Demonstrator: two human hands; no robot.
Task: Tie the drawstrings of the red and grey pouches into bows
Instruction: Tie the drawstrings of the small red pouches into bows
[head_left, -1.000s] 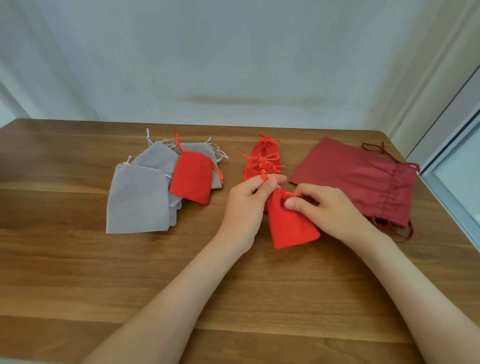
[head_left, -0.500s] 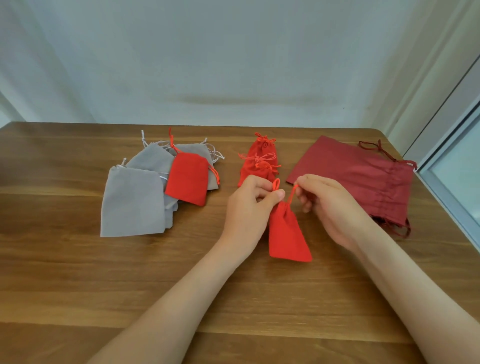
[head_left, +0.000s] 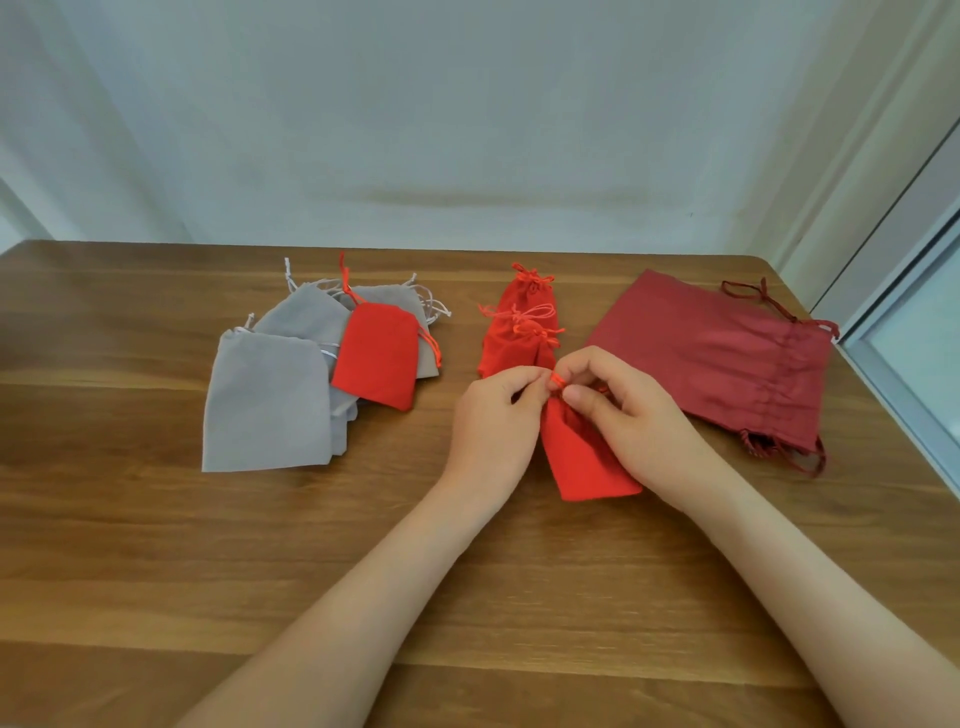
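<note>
A small red pouch (head_left: 584, 462) lies on the table in front of me, its cinched neck pointing away. My left hand (head_left: 493, 421) and my right hand (head_left: 628, 415) meet at that neck, both pinching its orange-red drawstring (head_left: 556, 382) between thumb and fingers. Behind them lies a pile of red pouches (head_left: 519, 332) with tied bows. To the left, several flat grey pouches (head_left: 267, 400) overlap with loose strings, and one flat red pouch (head_left: 376, 356) rests on top of them.
A large dark red drawstring bag (head_left: 727, 358) lies flat at the right, close to the table's right edge and a window frame (head_left: 904, 374). The wooden table (head_left: 130, 545) ends at a pale wall behind.
The hands came together at the pouch neck; earlier they held the two string ends apart. The pouch's neck is drawn tighter than a second ago.
</note>
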